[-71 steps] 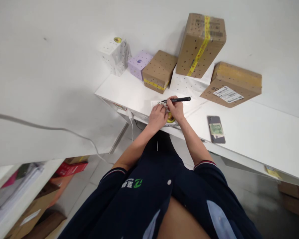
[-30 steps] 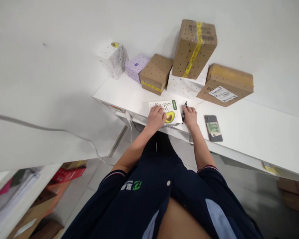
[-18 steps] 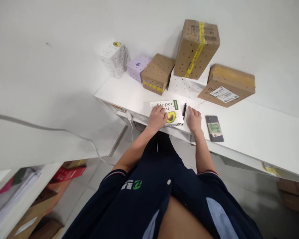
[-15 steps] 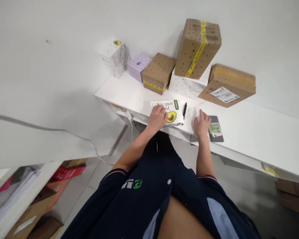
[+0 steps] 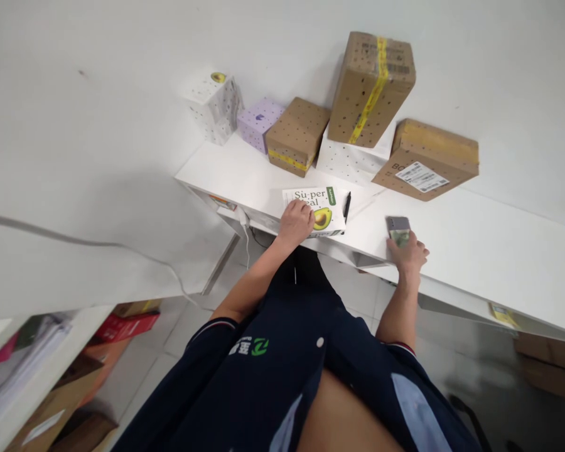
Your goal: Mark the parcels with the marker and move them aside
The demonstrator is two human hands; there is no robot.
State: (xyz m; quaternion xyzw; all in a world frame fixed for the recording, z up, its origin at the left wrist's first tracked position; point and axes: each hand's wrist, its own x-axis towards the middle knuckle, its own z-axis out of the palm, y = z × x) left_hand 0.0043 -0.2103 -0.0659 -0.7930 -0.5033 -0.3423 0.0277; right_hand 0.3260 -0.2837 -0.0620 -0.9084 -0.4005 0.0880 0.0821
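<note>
left hand [image 5: 295, 221] resting flat on the near left corner of the avocado box [image 5: 316, 209], fingers spread and pressing down, not curled around anything. box lying flat near the front edge of the white surface [image 5: 475, 251], long axis running left to right, printed lettering reading upright toward the wall. black pen [image 5: 347, 206] lying loose just beside the box's right edge, long axis pointing away toward the wall. right hand [image 5: 407, 251] covering the near half of the phone [image 5: 397, 225], fingers laid over it; impossible to tell whether gripping or only touching. phone lying flat, long axis running front to back; only its far end showing. lower part of the phone hidden under the hand. parcels [image 5: 371, 88] stacking against the wall behind.
</note>
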